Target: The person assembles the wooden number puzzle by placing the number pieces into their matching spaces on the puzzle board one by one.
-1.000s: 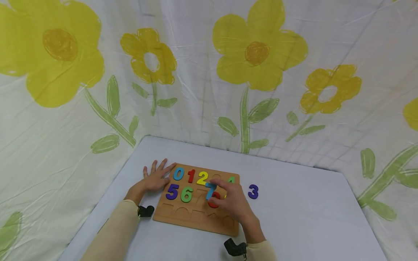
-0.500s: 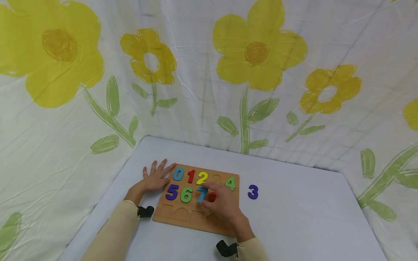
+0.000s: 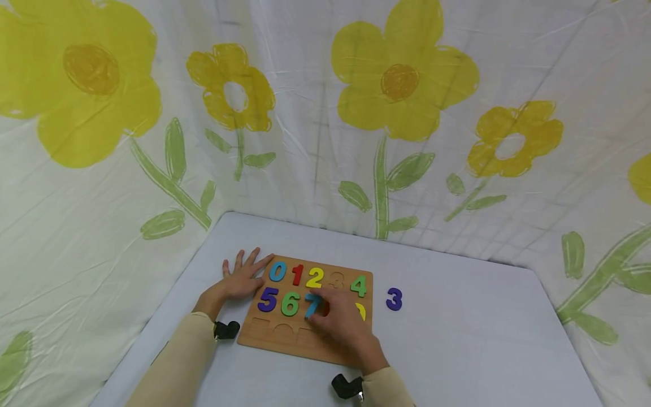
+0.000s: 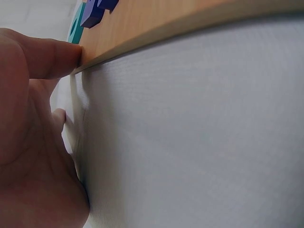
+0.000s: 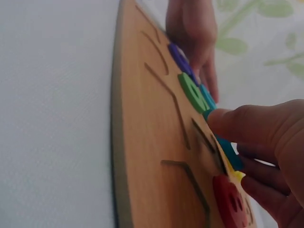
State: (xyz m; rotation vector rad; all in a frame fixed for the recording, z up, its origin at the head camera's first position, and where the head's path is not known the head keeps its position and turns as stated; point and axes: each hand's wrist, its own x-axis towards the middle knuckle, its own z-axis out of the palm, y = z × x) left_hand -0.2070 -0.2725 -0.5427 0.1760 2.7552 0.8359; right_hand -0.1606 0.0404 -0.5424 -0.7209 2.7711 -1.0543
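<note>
In the head view a wooden number puzzle board (image 3: 277, 341) lies on the table. My right hand (image 3: 344, 317) pinches the blue number 7 (image 3: 312, 306) between thumb and fingers over the middle row. Seen from the right wrist, that 7 (image 5: 229, 153) is raised at a slant above its recess, and the red 8 (image 5: 230, 202) lies close by. At the board's left edge my left hand (image 3: 244, 281) has its fingers spread; the thumb (image 4: 57, 57) touches the edge in the left wrist view. The right hand hides the 8 and part of the 9 in the head view.
Seated on the board are the blue 0 (image 3: 277, 271), red 1 (image 3: 298, 275), yellow 2 (image 3: 315, 277), green 4 (image 3: 358, 286), purple 5 (image 3: 268, 299) and green 6 (image 3: 290, 304). A purple 3 (image 3: 394, 299) lies on the white table (image 3: 468, 339), right of the board.
My right hand has moved left with the blue 7, from over the red 8 to the 7's recess, uncovering the green 4. The left hand has stayed still.
</note>
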